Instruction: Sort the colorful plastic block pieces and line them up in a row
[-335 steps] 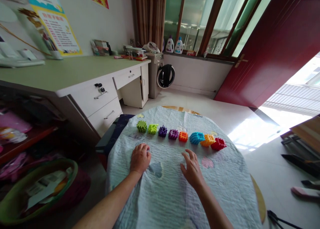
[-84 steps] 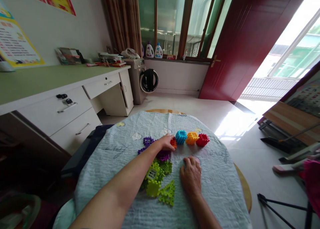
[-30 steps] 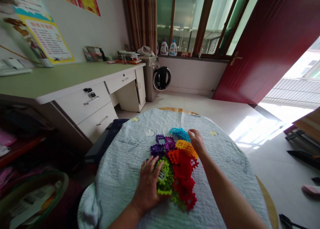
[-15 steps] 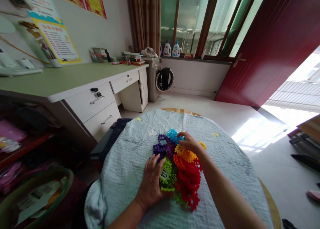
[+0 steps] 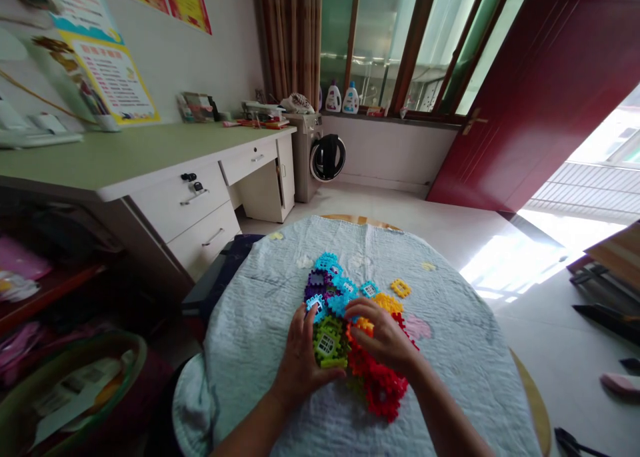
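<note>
A pile of toothed plastic building blocks, sorted roughly by colour, lies mid-table. My left hand is open around the left side of the green blocks; its fingertips are beside a light blue block. My right hand is over the orange and red blocks, thumb and fingers apart around some orange blocks. No firm grip shows there. Red blocks spread below that hand. Purple blocks and more light blue blocks lie at the far side. One yellow block lies apart.
A pale blue cloth covers the round table. A desk with drawers stands to the left, a washing machine with its door open beyond it. A basket is at the lower left, a red door at the right.
My right hand has come nearer and left from the far blue blocks to the orange ones. Light blue blocks now lie spread over the purple and green ones. The left hand stays nearly in place.
</note>
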### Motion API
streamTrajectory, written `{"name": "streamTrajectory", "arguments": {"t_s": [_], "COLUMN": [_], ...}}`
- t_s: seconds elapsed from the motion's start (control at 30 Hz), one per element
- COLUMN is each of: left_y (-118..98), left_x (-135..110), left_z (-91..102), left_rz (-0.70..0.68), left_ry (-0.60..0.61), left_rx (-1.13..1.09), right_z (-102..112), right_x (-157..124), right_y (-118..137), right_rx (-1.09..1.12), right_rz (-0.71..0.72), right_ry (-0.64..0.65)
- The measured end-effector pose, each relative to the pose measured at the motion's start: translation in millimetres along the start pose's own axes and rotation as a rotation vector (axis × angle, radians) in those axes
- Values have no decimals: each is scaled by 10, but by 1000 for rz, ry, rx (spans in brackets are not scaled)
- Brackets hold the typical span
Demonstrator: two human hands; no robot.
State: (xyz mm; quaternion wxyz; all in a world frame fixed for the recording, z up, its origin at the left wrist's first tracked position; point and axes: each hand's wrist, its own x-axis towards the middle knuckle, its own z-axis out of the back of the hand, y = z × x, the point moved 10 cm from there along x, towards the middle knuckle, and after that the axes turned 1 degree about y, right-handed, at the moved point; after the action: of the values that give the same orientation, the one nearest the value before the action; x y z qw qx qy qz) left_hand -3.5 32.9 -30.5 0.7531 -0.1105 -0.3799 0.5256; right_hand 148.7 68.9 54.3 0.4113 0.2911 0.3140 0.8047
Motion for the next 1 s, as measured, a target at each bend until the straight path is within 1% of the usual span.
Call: {"name": "streamTrajectory", "arguments": {"t_s": [0.03,0.1,0.13,0.17,0.2,0.23,0.3,0.37,0.43,0.57,0.7,0.8,0.87,0.9,0.93,1.0], "left_y": [5,16,23,26,25,21,13,15,16,-56,-159,-196,-212,-230,-254,-318], "left_x": [8,22,27,32,36,40,45,45,45,56,54,43,50,64,89,175], "left_z": [35,114,144,160,159,139,67,-6,-55,-93,-77,-11,42,66,91,138], "left_rz": [22,61,75,82,82,75,58,48,37,-38,-103,-123,-134,-145,-155,-168], "left_ry": [-13,-55,-75,-86,-85,-69,-9,52,93,132,129,76,42,32,28,29], "left_rx": [-18,-43,-50,-54,-55,-56,-54,-47,-35,-11,-11,-15,-15,-16,-22,-43], "right_z": [180,518,640,693,677,630,482,327,193,26,-129,-252,-275,-254,-208,-62], "right_x": [-64,-242,-353,-453,-514,-541,-498,-377,-235,13,142,117,45,-5,-66,-220], "right_y": [-225,-747,-1009,-1241,-1422,-1540,-1611,-1527,-1379,-979,-478,-169,-69,-66,-98,-247], "right_rx": [-36,-168,-233,-275,-291,-295,-266,-182,-61,107,121,59,-18,-62,-107,-183], "right_rz": [-81,-302,-438,-563,-648,-695,-690,-622,-554,-427,-248,-115,-59,-52,-65,-136], "right_ry": [-97,-293,-370,-402,-388,-367,-330,-322,-321,-307,-237,-186,-195,-219,-256,-347]}}
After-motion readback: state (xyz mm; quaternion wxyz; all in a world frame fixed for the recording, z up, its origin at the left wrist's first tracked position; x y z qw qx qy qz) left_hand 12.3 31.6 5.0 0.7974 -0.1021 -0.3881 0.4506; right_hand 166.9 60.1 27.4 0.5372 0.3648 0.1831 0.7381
